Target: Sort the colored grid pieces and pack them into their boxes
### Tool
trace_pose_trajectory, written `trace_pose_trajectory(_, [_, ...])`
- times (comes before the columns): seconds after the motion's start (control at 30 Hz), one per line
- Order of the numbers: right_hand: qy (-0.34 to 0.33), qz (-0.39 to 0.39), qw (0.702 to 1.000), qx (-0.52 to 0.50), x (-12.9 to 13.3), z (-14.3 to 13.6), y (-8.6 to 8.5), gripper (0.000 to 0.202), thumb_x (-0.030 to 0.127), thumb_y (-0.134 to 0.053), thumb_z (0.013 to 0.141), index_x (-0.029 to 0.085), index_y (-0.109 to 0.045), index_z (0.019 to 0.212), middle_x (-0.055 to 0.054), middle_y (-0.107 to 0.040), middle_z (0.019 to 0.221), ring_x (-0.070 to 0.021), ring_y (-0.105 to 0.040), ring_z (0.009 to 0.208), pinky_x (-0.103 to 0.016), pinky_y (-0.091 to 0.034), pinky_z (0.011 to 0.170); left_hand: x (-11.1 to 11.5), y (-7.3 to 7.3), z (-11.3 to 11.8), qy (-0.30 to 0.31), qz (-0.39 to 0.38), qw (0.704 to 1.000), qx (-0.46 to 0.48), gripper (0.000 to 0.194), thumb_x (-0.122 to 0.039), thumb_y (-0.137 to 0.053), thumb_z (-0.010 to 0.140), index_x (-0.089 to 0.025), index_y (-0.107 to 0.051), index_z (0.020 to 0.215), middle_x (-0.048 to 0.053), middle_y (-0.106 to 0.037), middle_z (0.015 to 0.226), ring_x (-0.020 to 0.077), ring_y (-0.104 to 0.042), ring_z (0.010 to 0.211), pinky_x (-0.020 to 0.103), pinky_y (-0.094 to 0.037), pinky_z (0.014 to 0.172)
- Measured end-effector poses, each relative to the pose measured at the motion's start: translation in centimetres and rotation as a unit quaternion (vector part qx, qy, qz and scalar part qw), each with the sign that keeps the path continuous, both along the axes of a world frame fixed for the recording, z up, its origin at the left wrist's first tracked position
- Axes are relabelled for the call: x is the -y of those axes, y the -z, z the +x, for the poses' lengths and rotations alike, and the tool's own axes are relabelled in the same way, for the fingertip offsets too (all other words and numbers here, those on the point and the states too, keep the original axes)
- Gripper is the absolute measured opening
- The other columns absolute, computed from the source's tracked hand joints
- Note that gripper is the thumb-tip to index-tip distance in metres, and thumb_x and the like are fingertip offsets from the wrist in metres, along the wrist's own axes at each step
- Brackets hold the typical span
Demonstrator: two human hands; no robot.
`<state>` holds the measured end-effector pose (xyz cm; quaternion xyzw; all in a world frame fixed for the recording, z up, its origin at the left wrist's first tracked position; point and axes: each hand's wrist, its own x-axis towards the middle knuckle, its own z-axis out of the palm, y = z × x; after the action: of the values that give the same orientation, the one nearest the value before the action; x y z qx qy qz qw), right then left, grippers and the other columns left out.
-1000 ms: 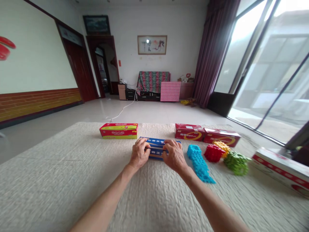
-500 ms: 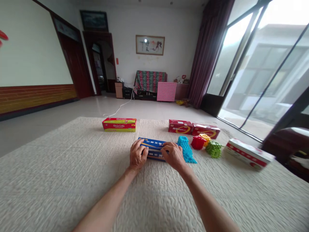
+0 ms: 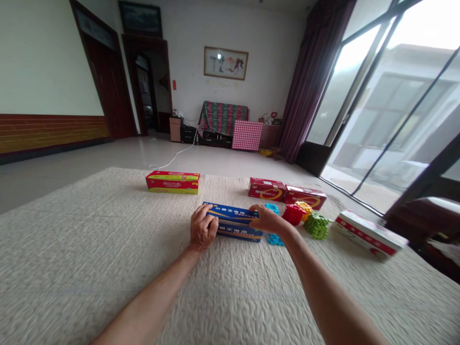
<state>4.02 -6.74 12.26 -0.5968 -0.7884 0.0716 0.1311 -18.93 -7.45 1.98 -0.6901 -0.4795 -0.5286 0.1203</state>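
A long blue battery box point(image 3: 237, 231) with white printed characters lies on the quilted cover in front of me. My left hand point(image 3: 203, 229) is closed round its left end, with the fingers over the top and the thumb against the front. At the other end, my right hand point(image 3: 266, 219) grips the top right corner between thumb and fingers. Just behind that hand is a bright blue plastic piece point(image 3: 276, 239) with a bumpy surface, partly covered by the hand and wrist.
Right of the box sit a red block point(image 3: 293, 214), a yellow one point(image 3: 304, 209) and a green one point(image 3: 316, 226). Two dark red boxes point(image 3: 266, 189) stand behind them. A white-and-red box point(image 3: 370, 235) lies far right, and a red-and-yellow box point(image 3: 172, 183) back left.
My right hand has shifted from the top front of the battery box to its right end, uncovering more printing. My left hand keeps its place on the left end. The view has tilted slightly.
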Motion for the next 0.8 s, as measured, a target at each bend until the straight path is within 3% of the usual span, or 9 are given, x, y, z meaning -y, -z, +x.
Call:
trace_pose_trajectory(0.3, [-0.056,-0.083,0.992,0.072,-1.2,0.0,-1.8,0.048,0.028,-0.063,0.072,0.017,-0.063,0.118,-0.009,-0.067,0.112,-0.0238,-0.062,0.100,-0.027,-0.047,0.081,-0.1,0.1,0.1,0.023,0.039,0.999,0.013,0.015,-0.023,-0.049,0.083,-0.018,-0.062,0.078,0.009,-0.061,0.119,0.0253,-0.049,0.119,0.045,-0.038,0.104])
trace_pose_trajectory(0.43, [-0.051,-0.092,0.991,0.082,-0.7,-0.1,-2.3,0.050,0.029,-0.065,0.070,0.018,-0.062,0.119,-0.009,-0.068,0.110,-0.0235,-0.063,0.098,-0.027,-0.048,0.080,-0.2,-0.5,-0.2,0.047,0.042,0.995,0.081,0.017,-0.024,-0.052,0.079,-0.018,-0.059,0.094,0.011,-0.059,0.120,0.0254,-0.050,0.118,0.045,-0.039,0.103])
trace_pose_trajectory(0.6, [-0.056,-0.093,0.990,0.089,-0.9,-0.4,-2.2,0.050,0.024,-0.061,0.071,0.017,-0.061,0.120,-0.010,-0.068,0.110,-0.0240,-0.063,0.097,-0.029,-0.048,0.080,-0.8,-0.6,-0.5,0.075,-0.018,0.980,0.184,0.033,-0.016,-0.051,0.071,-0.018,-0.058,0.103,0.010,-0.056,0.124,0.0248,-0.049,0.120,0.044,-0.037,0.106])
trace_pose_trajectory(0.8, [-0.070,-0.101,0.988,0.095,-1.3,-0.5,-2.4,0.051,0.020,-0.061,0.067,0.019,-0.063,0.118,-0.009,-0.069,0.107,-0.0227,-0.064,0.094,-0.028,-0.048,0.077,-1.3,-0.4,-0.5,0.094,-0.123,0.937,0.314,0.043,-0.014,-0.050,0.065,-0.020,-0.060,0.106,0.006,-0.059,0.124,0.0251,-0.051,0.120,0.040,-0.039,0.106])
